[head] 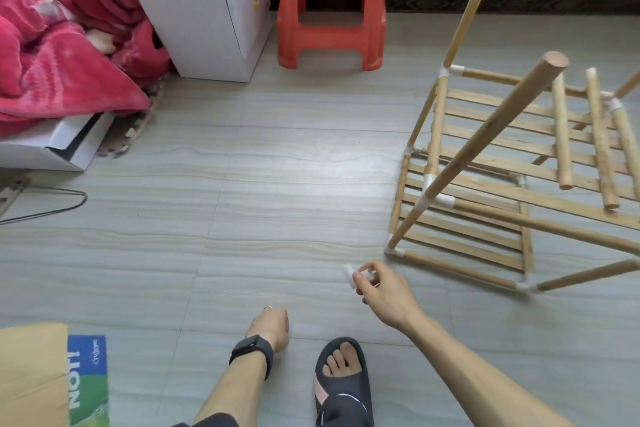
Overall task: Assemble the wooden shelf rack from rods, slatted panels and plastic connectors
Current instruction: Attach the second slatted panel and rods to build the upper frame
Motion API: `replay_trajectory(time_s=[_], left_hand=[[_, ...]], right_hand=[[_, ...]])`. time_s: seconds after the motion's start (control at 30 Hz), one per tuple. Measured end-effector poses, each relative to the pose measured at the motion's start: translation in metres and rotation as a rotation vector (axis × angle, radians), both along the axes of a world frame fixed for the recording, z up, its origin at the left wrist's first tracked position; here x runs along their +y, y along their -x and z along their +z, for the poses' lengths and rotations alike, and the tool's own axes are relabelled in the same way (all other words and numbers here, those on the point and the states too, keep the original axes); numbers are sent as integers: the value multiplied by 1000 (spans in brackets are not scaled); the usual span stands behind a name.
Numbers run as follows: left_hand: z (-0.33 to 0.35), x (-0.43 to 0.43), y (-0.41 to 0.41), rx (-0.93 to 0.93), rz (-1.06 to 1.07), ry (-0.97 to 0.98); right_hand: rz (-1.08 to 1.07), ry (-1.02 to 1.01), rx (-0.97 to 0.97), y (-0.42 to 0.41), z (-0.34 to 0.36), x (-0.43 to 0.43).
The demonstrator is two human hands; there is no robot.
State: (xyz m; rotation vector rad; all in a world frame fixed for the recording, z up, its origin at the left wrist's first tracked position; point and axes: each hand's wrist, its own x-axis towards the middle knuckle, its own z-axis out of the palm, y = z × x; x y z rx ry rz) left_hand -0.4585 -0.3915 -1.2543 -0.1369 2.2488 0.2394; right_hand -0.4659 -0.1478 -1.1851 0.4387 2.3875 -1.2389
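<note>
A partly built wooden shelf rack [485, 163] lies tilted on the floor at the right, with two slatted panels joined to rods by white plastic connectors. One thick rod [495, 128] points up toward me, bare at its end. My right hand [384, 291] hovers just left of the rack's near corner and pinches a small white plastic connector [356, 276] between thumb and fingers. My left hand [272, 328] is low near the floor with fingers curled, a watch on its wrist; whether it holds anything is hidden.
A red plastic stool [330, 3] and a white cabinet [194, 10] stand at the back. Red bedding [59, 52] is heaped at the left over a white box. A cardboard box [52, 378] sits at the bottom left. My sandalled foot [341, 378] is by my hands.
</note>
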Motion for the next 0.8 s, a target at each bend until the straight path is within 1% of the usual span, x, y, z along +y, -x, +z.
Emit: replay_trajectory(time_s=[0.07,0.13,0.23,0.37,0.43,0.5,0.53,0.63,0.7,0.8], left_hand=[[8,1,18,-5,149,-149],[31,7,41,-17,332,-361],[85,24,78,10,477,-680],[181,61,106,-9,516,-1063],[228,79,105,-25,479,-1195],[272,95,98,-40,411,-1285],[292,102,93,-42,368,-1317],[343,123,77,-31,230,-1400],[369,137,66,-11,161,-1473],[397,159,58,37,108,-1561]], right_hand=[[-21,-15,11,0,14,10],[-24,-56,21,1,31,21],[-1,-150,44,4,61,41],[48,-226,73,6,116,68],[86,-269,86,5,146,81],[124,-284,73,3,177,95],[121,-229,60,1,192,103],[26,168,-5,-7,241,126],[-21,287,9,-15,269,142],[-65,464,112,-26,299,159]])
